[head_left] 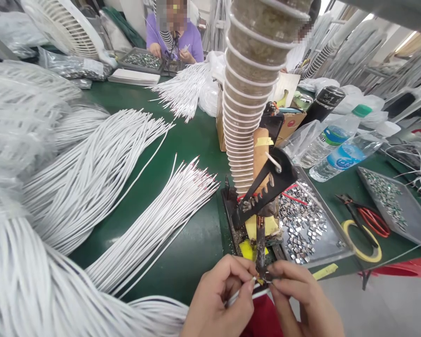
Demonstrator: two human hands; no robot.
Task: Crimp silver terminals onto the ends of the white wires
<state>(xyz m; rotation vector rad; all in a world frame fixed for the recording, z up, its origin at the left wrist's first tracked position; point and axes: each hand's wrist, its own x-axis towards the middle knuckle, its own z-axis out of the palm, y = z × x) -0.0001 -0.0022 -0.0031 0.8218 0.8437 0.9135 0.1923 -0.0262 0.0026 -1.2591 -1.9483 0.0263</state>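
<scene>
At the bottom centre, my left hand (219,299) is closed in a pinch on a white wire (260,294), whose end is right below the tip of a soldering iron (261,238). The iron points downward in a black metal bracket (266,189). My right hand (303,292) is closed from the other side, its thumb and forefinger pinched together beside the tip. What they hold is too small and hidden to name. Behind the right hand, a grey tray (337,241) carries many small shiny metal pieces (303,224).
Bundles of white wires (154,229) cover the table's left. A ribbed extraction hose (243,140) hangs over the iron. To the right are pliers (358,210), yellow tape (370,257), water bottles (347,157) and another tray (414,210). A co-worker (175,37) sits opposite.
</scene>
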